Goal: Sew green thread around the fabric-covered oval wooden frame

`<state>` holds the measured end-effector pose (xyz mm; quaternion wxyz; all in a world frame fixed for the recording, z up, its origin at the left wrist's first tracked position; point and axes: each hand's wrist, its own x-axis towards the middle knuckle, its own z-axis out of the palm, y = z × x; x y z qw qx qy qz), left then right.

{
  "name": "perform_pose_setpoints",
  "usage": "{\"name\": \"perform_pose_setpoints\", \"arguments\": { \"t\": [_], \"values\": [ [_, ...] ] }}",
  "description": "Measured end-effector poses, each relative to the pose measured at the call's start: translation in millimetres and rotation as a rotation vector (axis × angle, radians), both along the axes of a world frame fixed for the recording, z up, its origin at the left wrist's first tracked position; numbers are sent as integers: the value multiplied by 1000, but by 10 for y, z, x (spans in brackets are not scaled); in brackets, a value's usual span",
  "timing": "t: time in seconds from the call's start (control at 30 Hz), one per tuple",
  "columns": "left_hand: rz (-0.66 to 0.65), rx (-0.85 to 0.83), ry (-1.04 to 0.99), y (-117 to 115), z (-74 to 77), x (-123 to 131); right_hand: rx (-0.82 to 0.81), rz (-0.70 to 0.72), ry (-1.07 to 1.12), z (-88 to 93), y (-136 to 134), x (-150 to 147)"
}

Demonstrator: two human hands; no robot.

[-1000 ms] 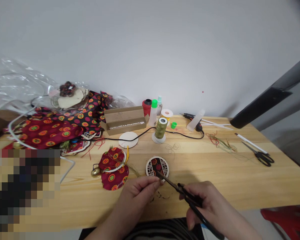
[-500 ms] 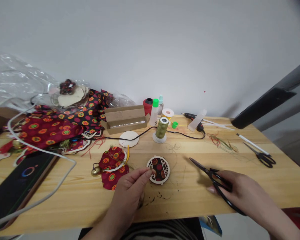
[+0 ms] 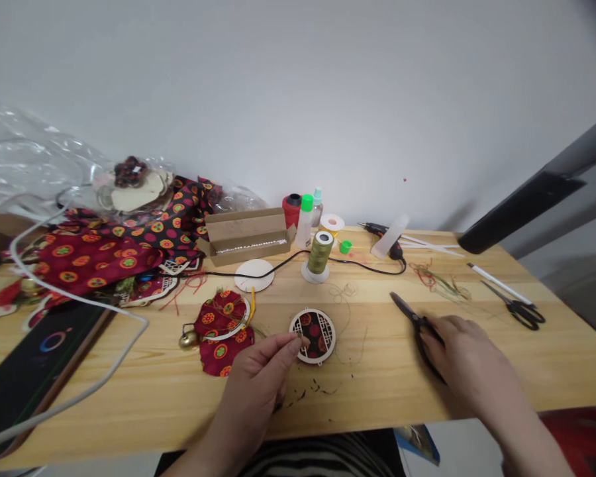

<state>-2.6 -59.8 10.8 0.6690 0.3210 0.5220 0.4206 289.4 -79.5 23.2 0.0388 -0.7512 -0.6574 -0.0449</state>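
Note:
A round wooden lattice frame [image 3: 315, 336] with dark red patterned cloth inside lies on the pine table [image 3: 377, 384]. My left hand [image 3: 263, 374] pinches its left rim between thumb and fingertips. A thin thread [image 3: 350, 331] curves away from the frame over the wood. My right hand [image 3: 467, 351] sits to the right, shut around black scissors [image 3: 414, 328], whose closed blades point up and left with their tips on the table. Dark thread clippings [image 3: 318, 387] lie below the frame.
A red patterned cloth pouch [image 3: 223, 331] with a brass bell [image 3: 189, 340] lies left of my left hand. Behind stand a thread spool [image 3: 320, 253], a cardboard box [image 3: 246, 237], and a glue gun [image 3: 377, 230]. A second pair of scissors [image 3: 524, 313] lies at right; a tablet [image 3: 34, 371] lies at left.
My right hand has moved slightly right and lowered the scissors toward the table, with the blades now closed. My left hand and the lattice frame have barely moved.

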Motion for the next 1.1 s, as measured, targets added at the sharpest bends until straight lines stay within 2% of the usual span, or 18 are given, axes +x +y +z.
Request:
{"name": "perform_pose_setpoints", "arguments": {
  "t": [0.07, 0.13, 0.27, 0.47, 0.6, 0.97, 1.1],
  "values": [
    [-12, 2, 7, -6, -11, 1, 107, 74, 55, -2, 29, -193],
    [-17, 13, 20, -15, -16, -5, 129, 180, 153, -24, 79, -380],
    [-20, 35, 39, -29, 3, -25, 145, 243, 180, -94, 184, -591],
    [-21, 24, 21, -33, 12, -30, 76, 330, 190, -62, 221, -592],
    [-30, 31, 51, -29, 22, -16, 88, 355, 190, -38, 224, -585],
    [-9, 25, -37, -32, 17, -7, 57, 435, 91, -94, 261, -548],
    [-10, 5, -62, -33, 34, -4, 74, 445, 167, -62, 248, -525]
  ]
}}
